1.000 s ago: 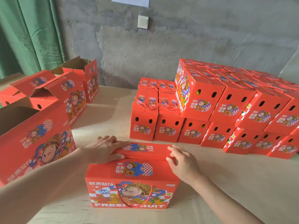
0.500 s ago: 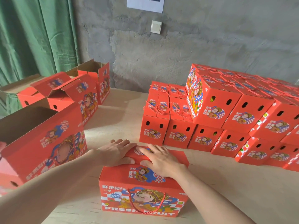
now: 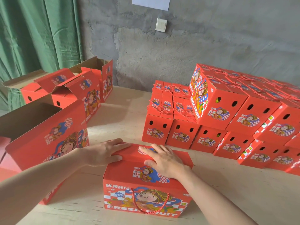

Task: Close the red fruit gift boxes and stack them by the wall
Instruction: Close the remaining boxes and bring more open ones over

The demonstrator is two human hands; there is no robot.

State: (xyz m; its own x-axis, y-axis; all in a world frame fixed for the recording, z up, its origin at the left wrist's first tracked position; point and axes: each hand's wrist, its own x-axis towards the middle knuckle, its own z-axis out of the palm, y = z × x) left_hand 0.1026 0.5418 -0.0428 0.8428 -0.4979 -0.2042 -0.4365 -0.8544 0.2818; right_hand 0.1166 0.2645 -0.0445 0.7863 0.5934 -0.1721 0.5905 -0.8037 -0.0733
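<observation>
A green curtain [image 3: 32, 33] hangs at the far left. Below it, several open red boxes [image 3: 48, 132] stand on the pale tabletop [image 3: 227, 184], flaps up, brown insides showing. At the near middle sits the red fruit gift box [image 3: 146, 197], its top flaps folded down and a red cord handle [image 3: 149, 202] hanging over the printed front. The left hand [image 3: 103, 152] lies flat on the top's left end, grip wide, fingers spread, clasping nothing. The right hand [image 3: 164, 161] presses flat on the lid just beside it, grip equally wide. To the right, closed boxes [image 3: 227, 120] are stacked two layers high by the grey wall [image 3: 211, 43].
</observation>
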